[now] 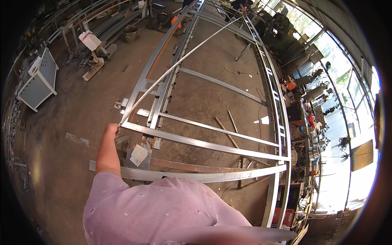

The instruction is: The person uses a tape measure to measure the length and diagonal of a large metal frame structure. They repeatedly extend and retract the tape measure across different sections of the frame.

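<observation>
My left hand [112, 129] is closed at the near left corner of a large silvery metal frame [196, 143], gripping the end of a tape measure [179, 60]. The pale tape runs taut and diagonally across the frame toward its far right corner. Another person's hand [243, 8] is there at the far end, small and partly in shadow. My right hand does not show; my pink shirt fills the lower edge, where a blurred shape also crosses. A loose metal bar [192, 177] lies across in front of me.
A grey panelled stand [41, 81] and a wooden-based stand [94, 67] are on the left floor, with a bucket [130, 33] behind. Pale square pieces [139, 155] lie near the corner. Tools and a cluttered bench [304, 143] line the right side. Crossbars [222, 83] span the frame.
</observation>
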Available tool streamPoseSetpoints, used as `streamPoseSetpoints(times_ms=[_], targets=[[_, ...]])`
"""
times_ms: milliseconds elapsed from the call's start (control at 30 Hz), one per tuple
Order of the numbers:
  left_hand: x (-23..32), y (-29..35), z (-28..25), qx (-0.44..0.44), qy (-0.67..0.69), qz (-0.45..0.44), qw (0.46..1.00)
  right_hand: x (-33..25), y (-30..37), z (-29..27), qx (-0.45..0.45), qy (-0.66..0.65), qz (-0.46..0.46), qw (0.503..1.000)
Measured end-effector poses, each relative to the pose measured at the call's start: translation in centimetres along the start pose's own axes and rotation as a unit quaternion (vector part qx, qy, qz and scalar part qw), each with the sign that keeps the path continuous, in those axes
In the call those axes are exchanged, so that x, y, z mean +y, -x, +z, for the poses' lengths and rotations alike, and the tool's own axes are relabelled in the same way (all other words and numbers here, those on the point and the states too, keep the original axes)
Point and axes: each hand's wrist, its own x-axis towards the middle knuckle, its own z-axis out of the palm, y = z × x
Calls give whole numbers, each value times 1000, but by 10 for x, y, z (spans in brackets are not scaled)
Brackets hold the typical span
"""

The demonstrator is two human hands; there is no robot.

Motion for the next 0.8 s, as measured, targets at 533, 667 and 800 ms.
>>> streamPoseSetpoints(times_ms=[533,667,800], targets=[[-7,-11,-2,-4,5,-1,1000,-5,-1,1,1,-3,1,1000],[-5,-8,-2,-3,1,1,1000,-6,-1,2,0,-3,2,1000],[-2,-2,-2,-1,-5,3,1000,-7,-2,2,2,-6,2,1000]])
